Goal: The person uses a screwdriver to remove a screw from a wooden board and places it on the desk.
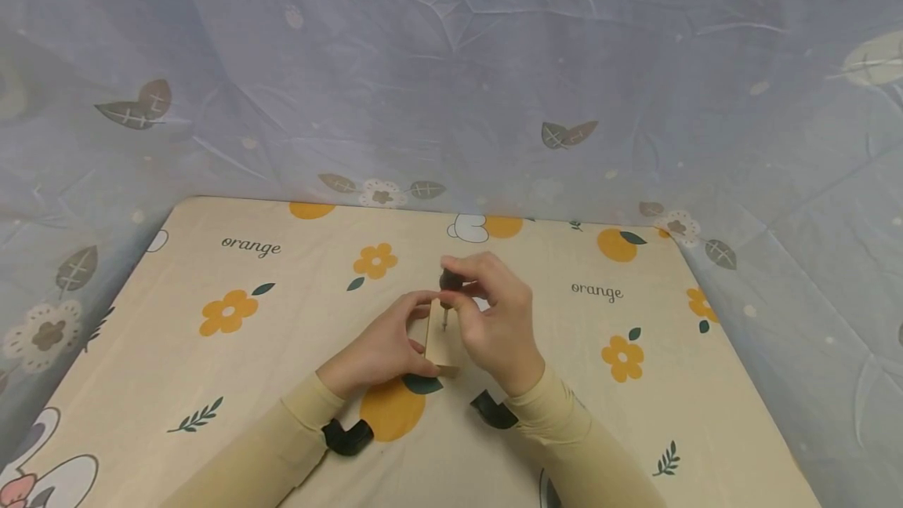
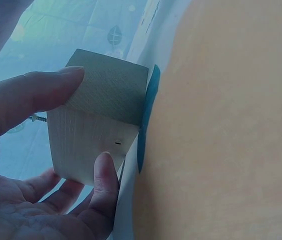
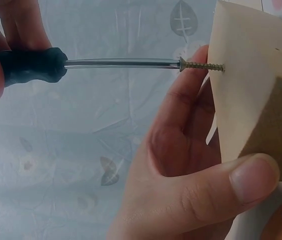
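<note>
A pale wooden block (image 1: 439, 339) rests on the patterned cloth, steadied by my left hand (image 1: 384, 343), whose thumb presses its near end while the fingers curl along its side. In the right wrist view a brass-coloured screw (image 3: 203, 66) stands partly driven into the block's face, with much of its thread showing. My right hand (image 1: 497, 320) holds a screwdriver (image 1: 451, 279) upright by its dark handle (image 3: 33, 65). The tip of its metal shaft meets the screw head. In the left wrist view the block (image 2: 93, 142) shows a small dark slot on one side.
A cream tablecloth (image 1: 282, 288) with orange and flower prints covers the table. Grey-blue fabric (image 1: 451, 85) hangs behind it and at both sides. Black curved pieces (image 1: 349, 437) show at each wrist.
</note>
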### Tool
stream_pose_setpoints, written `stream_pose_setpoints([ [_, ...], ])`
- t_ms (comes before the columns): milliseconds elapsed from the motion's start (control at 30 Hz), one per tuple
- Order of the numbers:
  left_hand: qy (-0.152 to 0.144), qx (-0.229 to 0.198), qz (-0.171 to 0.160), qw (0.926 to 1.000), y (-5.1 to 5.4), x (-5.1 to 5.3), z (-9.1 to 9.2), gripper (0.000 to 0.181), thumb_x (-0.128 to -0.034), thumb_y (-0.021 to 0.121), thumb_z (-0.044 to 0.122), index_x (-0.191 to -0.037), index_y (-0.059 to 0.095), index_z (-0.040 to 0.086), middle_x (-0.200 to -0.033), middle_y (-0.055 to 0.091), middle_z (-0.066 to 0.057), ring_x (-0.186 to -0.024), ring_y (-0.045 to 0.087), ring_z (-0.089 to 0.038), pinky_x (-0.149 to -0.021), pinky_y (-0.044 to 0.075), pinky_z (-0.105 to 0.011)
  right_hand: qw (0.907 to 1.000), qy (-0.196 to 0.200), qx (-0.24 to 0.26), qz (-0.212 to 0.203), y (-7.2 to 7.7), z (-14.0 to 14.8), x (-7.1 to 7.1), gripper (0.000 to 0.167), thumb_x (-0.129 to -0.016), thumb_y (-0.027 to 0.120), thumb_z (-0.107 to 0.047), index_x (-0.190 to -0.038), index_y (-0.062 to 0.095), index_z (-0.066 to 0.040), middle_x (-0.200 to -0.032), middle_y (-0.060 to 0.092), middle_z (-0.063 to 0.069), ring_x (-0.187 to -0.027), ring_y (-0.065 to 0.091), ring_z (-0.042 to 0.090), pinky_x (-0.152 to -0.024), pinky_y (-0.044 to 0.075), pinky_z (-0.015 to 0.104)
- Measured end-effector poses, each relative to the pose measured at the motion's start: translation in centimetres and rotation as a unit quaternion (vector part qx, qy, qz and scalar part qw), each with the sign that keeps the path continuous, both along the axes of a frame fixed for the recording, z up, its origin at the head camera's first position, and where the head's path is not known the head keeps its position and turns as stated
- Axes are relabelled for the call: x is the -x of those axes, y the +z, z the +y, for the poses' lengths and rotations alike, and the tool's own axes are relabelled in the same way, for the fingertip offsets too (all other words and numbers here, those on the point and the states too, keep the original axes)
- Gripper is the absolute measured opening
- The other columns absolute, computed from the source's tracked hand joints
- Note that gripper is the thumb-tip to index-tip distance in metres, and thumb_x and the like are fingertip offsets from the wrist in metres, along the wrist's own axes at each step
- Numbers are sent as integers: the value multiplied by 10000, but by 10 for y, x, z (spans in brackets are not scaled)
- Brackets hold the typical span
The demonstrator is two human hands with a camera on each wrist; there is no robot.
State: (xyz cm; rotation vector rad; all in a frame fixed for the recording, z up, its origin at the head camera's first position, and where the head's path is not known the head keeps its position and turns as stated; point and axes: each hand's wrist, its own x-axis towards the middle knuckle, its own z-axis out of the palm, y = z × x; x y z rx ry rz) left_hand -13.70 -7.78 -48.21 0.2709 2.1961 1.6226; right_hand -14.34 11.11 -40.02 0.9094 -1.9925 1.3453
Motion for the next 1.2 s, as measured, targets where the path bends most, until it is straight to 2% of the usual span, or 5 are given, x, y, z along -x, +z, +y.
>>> stream_pose_setpoints([
  [367,-52,-6,0,10000,-1,1,1,1100,-734,982,75,-1637,369,215,-1625,469,-217,-939,772,-232,-889,660,-380,9995,277,-61,-159,0,2,1,377,-863,780,160,-1206,735,9,-1103,764,159,-921,764,273,-795,671,305],
  [600,-30,34,-44,10000,-1,2,-1,1040,-741,990,128,-1597,406,221,-1641,433,-209,-960,764,-229,-914,653,-386,9998,102,-51,-190,-2,1,4,471,-780,914,67,-1199,723,-34,-1150,702,136,-985,695,241,-781,670,347],
  [733,-23,45,-36,10000,-1,1,-1,1056,-740,984,109,-1610,395,218,-1637,443,-213,-957,769,-231,-913,653,-388,9999,-30,-27,-99,-2,1,4,457,-783,915,65,-1184,727,-47,-1113,693,124,-960,689,228,-751,654,327],
  [1000,-22,54,31,10000,0,0,-1,1095,-733,985,82,-1634,377,214,-1637,444,-202,-961,758,-247,-909,651,-390,9996,-205,-48,183,-2,2,3,393,-815,893,55,-1178,767,-28,-933,693,107,-854,730,230,-730,652,264],
  [1200,-37,20,-2,10000,1,0,0,1094,-736,980,69,-1636,374,209,-1637,444,-217,-956,763,-242,-898,655,-384,10000,-89,22,29,-1,1,2,374,-843,831,122,-1188,764,-3,-967,725,131,-867,747,249,-742,658,258],
])
